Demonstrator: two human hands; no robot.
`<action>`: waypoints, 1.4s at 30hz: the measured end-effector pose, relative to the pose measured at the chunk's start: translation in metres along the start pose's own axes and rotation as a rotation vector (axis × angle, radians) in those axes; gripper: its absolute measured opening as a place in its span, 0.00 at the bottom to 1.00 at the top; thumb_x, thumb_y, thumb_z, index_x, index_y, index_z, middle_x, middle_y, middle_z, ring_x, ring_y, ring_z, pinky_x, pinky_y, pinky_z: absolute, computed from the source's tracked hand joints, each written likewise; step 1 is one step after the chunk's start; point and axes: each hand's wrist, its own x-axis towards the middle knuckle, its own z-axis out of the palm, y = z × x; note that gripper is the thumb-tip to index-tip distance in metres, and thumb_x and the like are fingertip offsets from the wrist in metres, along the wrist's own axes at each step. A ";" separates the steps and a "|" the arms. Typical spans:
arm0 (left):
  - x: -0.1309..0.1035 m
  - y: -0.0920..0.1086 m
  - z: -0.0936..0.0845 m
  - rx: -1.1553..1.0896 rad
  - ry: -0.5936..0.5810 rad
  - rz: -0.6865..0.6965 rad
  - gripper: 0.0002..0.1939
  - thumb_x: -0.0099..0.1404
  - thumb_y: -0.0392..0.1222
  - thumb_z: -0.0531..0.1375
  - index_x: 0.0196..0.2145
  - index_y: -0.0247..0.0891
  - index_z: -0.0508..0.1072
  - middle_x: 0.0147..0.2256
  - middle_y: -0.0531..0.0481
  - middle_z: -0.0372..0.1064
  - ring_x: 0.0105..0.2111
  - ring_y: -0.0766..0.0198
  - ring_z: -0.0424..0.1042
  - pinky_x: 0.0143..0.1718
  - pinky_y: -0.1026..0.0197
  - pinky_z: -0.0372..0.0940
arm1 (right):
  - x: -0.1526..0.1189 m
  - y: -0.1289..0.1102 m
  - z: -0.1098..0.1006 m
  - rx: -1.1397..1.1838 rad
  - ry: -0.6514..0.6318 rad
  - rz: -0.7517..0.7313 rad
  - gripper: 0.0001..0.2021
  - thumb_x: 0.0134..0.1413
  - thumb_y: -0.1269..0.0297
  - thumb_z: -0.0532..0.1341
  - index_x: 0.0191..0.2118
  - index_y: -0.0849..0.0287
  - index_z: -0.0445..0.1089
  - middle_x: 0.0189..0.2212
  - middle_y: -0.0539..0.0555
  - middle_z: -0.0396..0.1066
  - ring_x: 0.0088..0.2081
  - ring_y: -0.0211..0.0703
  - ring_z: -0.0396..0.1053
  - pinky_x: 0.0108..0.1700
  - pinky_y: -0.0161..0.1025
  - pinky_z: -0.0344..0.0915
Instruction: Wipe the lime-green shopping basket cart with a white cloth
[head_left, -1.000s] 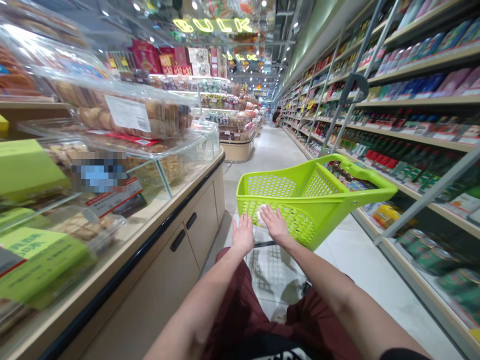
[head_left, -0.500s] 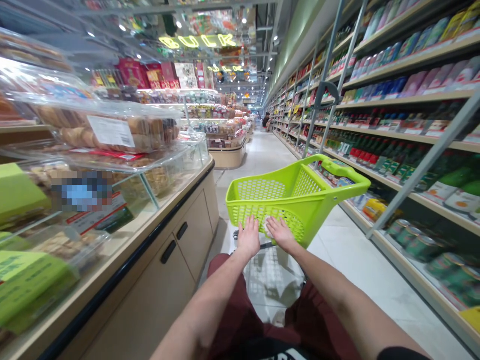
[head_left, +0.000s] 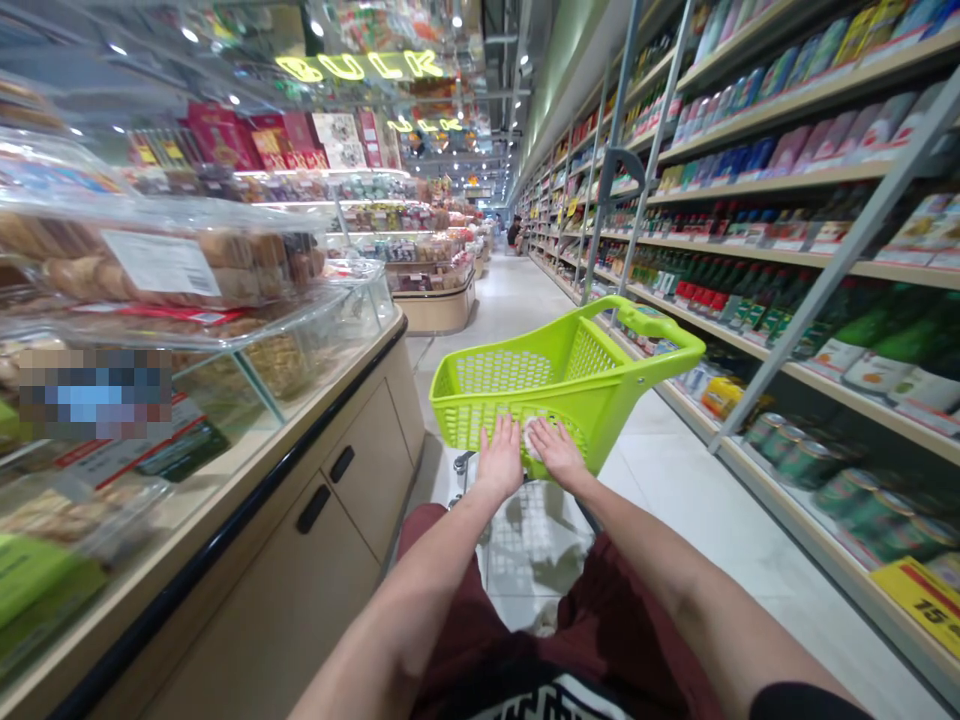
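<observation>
A lime-green shopping cart [head_left: 600, 400] with a perforated basket stands in the aisle in front of me, its handle toward the right. My left hand [head_left: 500, 458] lies flat against the side of the basket, fingers stretched out. Beside it, my right hand [head_left: 555, 452] presses a small white cloth or tissue [head_left: 529, 434] against the same side, the white piece showing at its fingertips. The lower part of the cart is partly hidden behind my hands and forearms.
On the left, a wooden counter [head_left: 360, 500] with a glass edge bears packed baked goods [head_left: 247, 265]. Shelves [head_left: 825, 260] of bottles and cans line the right side, behind slanted metal posts. A person [head_left: 514, 234] is low down far along the aisle.
The view has turned a little to the right, so cart and shelves sit further left. Both hands remain on the basket side, the right slightly nearer the left.
</observation>
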 end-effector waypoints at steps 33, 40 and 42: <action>0.018 0.072 -0.012 -0.025 0.038 0.147 0.34 0.55 0.36 0.49 0.60 0.32 0.45 0.62 0.44 0.35 0.62 0.57 0.35 0.59 0.45 0.38 | -0.069 0.056 -0.010 -0.031 0.142 0.306 0.22 0.54 0.74 0.46 0.55 0.61 0.58 0.58 0.57 0.54 0.59 0.49 0.46 0.56 0.54 0.46; 0.026 0.081 -0.018 -0.044 0.003 0.141 0.37 0.54 0.35 0.50 0.60 0.31 0.43 0.63 0.44 0.33 0.62 0.55 0.32 0.59 0.45 0.36 | -0.044 0.097 -0.073 -0.053 0.447 0.485 0.25 0.53 0.75 0.46 0.59 0.63 0.50 0.60 0.59 0.46 0.62 0.47 0.34 0.58 0.55 0.35; 0.027 0.086 -0.021 -0.047 -0.001 0.160 0.37 0.54 0.36 0.50 0.60 0.31 0.42 0.63 0.44 0.33 0.62 0.55 0.31 0.60 0.44 0.35 | -0.046 0.098 -0.066 -0.047 0.393 0.480 0.25 0.53 0.75 0.46 0.59 0.62 0.50 0.60 0.59 0.46 0.62 0.47 0.34 0.58 0.56 0.36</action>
